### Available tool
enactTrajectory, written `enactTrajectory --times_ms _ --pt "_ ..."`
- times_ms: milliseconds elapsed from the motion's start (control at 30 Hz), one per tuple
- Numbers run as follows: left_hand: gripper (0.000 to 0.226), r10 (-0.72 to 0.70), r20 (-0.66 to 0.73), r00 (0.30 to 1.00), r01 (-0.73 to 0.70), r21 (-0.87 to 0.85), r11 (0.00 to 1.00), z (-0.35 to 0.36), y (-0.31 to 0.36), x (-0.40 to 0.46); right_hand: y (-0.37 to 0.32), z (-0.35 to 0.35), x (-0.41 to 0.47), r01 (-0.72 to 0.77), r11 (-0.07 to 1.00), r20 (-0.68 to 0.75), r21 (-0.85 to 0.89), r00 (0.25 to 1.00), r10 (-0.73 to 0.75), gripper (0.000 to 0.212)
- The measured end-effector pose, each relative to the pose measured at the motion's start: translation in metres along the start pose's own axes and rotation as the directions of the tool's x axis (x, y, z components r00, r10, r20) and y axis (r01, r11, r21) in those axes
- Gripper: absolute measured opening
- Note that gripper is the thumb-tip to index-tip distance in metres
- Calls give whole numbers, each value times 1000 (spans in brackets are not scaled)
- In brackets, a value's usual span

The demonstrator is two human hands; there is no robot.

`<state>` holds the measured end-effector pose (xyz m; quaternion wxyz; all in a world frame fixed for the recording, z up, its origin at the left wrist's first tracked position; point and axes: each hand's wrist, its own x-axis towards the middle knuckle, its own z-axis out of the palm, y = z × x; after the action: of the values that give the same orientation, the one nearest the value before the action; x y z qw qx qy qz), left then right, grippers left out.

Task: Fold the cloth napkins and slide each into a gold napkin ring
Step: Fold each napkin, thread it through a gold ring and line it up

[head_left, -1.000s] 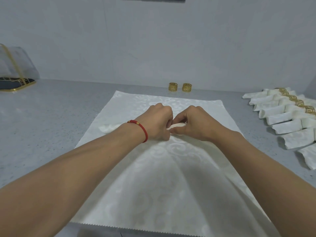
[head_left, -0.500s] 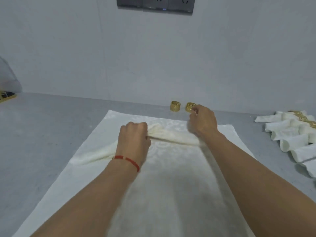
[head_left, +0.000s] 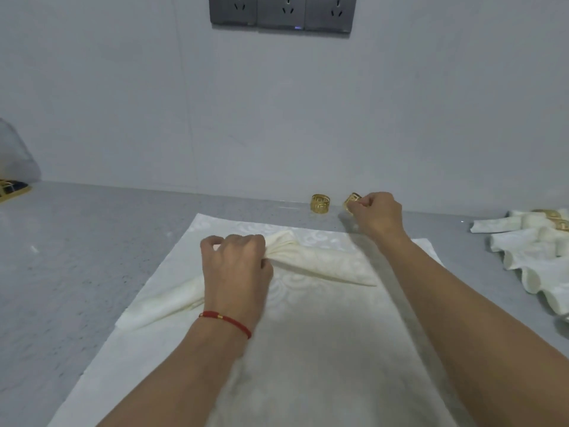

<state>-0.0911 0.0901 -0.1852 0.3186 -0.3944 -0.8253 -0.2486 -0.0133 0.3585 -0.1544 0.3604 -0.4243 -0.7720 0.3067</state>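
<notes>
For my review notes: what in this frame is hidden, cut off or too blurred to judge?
Head view only:
- Gold ring in the right hand: fingers cover part of it, pattern blurred.
- Folded napkin: its pinched middle is hidden under the left hand.
- Finished napkins: cut off by the right edge, uncountable.
- Gold-trimmed object at far left: cut off, unidentifiable.

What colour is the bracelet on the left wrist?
Red, with a small gold bead; the bracelet shows clearly in the head view.
</notes>
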Motion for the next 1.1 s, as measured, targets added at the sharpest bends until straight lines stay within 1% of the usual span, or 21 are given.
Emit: enactTrajectory --times_ms 33,67,133,167,200,267,333,400,500,633,733,833,867,900,1000,1033,1100 --pt "42 -15 -11 1000 15 17 1000 -4 1 0 -4 -15 -12 -58 984 18 166 998 56 22" --pt "38 -31 -28 999 32 30 999 -7 2 -1 -7 -30 -27 -119 940 52 321 993 107 19" --pt "34 -46 -47 998 47 24 999 -13 3 -1 -13 -59 -58 -193 823 104 535 981 163 16" --pt "34 -44 -52 998 45 18 999 -17 4 -2 -14 -73 -75 -211 774 112 597 977 180 16" --pt "33 -40 -64 997 41 18 999 -18 3 -1 -14 -83 -90 -227 732 116 642 973 200 21" --pt "32 -38 -95 995 40 16 999 -22 3 -1 -11 -104 -124 -260 665 140 700 963 229 38" --pt "30 -41 -115 993 43 13 999 -24 4 0 -6 -113 -153 -270 660 155 701 961 228 43" --pt "28 -37 -116 993 38 8 999 -26 6 1 3 -114 -174 -277 679 166 680 960 225 40" --pt "27 -31 -103 994 34 25 999 -25 7 1 14 -105 -186 -328 676 229 660 945 235 35" --pt "26 -18 -86 996 18 7 1000 -23 10 1 19 -96 -187 -307 721 289 621 945 154 30" --pt "26 16 -78 997 -18 -19 1000 -23 14 -1 13 -91 -190 -295 724 299 623 946 128 34" --pt "26 46 -87 995 -50 -42 998 -21 13 -2 12 -87 -192 -290 703 294 649 948 120 48" --pt "26 53 -87 995 -57 -51 997 -20 12 -2 13 -88 -190 -270 725 277 634 954 113 53" --pt "26 61 -84 995 -66 -64 996 -19 11 -2 13 -90 -190 -249 748 265 615 959 102 53" --pt "24 103 -45 994 -108 -131 986 -14 9 -2 14 -98 -190 -172 799 259 577 966 21 38" --pt "22 117 -26 993 -120 -158 980 -11 8 -3 14 -100 -191 -128 827 258 547 966 -21 37" --pt "16 139 -6 990 -137 -202 970 -9 7 -3 15 -102 -192 5 900 245 437 961 -124 39"
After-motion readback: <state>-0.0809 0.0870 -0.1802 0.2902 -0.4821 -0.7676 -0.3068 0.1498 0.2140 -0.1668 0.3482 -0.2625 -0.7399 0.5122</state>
